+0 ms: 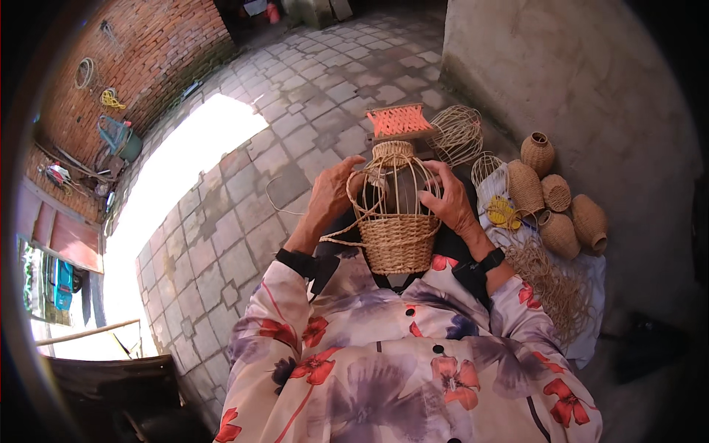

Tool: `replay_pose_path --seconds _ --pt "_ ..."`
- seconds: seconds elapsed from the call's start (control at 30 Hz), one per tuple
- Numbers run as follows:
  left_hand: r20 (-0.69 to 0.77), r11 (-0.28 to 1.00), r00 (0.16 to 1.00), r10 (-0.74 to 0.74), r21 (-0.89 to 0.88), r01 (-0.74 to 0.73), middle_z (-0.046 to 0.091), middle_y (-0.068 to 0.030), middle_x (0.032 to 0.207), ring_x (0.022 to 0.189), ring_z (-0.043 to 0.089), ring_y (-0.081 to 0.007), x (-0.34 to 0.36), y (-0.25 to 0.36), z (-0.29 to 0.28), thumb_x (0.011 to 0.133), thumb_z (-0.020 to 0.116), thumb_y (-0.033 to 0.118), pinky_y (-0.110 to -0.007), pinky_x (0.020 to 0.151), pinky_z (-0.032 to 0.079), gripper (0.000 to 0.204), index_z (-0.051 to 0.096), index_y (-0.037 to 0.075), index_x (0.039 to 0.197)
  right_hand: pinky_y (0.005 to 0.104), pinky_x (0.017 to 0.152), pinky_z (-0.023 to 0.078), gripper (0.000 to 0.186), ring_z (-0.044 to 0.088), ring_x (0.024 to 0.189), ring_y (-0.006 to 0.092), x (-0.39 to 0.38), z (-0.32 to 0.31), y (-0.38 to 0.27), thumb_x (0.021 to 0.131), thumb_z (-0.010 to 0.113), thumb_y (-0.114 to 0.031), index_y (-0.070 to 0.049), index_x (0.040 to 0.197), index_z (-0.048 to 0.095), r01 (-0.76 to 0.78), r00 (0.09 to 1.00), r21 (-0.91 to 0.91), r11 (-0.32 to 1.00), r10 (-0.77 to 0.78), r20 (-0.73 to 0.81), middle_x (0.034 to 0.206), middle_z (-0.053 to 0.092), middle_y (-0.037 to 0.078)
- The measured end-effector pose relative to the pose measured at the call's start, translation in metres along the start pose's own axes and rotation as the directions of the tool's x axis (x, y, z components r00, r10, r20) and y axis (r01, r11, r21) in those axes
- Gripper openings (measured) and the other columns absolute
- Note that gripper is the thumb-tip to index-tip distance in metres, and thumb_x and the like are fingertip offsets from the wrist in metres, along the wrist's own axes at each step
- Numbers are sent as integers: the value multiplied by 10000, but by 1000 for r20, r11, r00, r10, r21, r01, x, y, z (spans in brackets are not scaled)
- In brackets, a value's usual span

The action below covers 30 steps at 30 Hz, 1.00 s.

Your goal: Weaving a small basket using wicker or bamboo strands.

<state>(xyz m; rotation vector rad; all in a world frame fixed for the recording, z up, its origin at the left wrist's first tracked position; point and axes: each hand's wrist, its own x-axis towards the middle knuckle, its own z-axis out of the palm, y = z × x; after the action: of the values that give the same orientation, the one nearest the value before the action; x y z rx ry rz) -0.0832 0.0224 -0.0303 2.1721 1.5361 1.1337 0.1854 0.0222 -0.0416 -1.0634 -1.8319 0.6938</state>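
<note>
Risk: loose strand (341,242) left of centre could slacken weave if tension drops; bare ribs (397,192) might bend under uneven finger pressure. Basket (399,247) at frame centre: tan, 2 woven bands, open ribs between. Left hand (334,193), right hand (452,199) half-curled against it; cannot tell how firmly.

Daylight noted chiefly at left, where I observe a paving strip (185,144) blown out to featureless white. Remaining paving sits in soft, even shade. Plaster wall (583,66) dim; lower-right floor (642,288) nearly black. Woven basket (400,240) acceptably sharp, moderately lit. Brick wall (159,52) bows outward; fisheye rim darkens, corners black.
</note>
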Motion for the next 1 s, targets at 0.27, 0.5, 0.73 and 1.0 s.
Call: replay_pose_path --seconds 0.27,0.5,0.73,1.0 --pt "95 998 994 61 -39 -58 625 -143 767 691 616 -320 -55 42 -40 885 599 137 -369 613 470 131 658 22 907 354 786 507 555 626 835 233 -1 -5 -1 737 678 -204 -31 1231 492 -42 999 58 997 41 6 1102 595 133" --pt "-378 720 733 -565 209 662 693 -139 842 841 649 -273 -199 -142 -184 896 586 287 -349 785 474 292 702 20 911 349 753 515 528 628 802 242 -1 -8 -1 738 670 -184 -33 1213 495 -14 1000 19 1000 15 -22 1115 590 148" --pt "-177 787 885 -431 406 464 623 -163 1157 1049 599 -340 -107 -101 -100 828 670 230 -412 878 476 463 566 155 1274 338 752 509 537 608 794 205 -1 -8 6 741 676 -130 -13 1233 496 5 1000 31 999 -4 -27 1110 599 113" --pt "139 997 988 -72 -14 75 650 -137 1025 948 611 -354 -6 18 -2 912 575 205 -415 786 495 248 621 85 1125 362 743 528 518 644 814 270 -2 -3 2 733 675 -222 -39 1190 511 -11 999 37 999 12 -29 1113 590 153"
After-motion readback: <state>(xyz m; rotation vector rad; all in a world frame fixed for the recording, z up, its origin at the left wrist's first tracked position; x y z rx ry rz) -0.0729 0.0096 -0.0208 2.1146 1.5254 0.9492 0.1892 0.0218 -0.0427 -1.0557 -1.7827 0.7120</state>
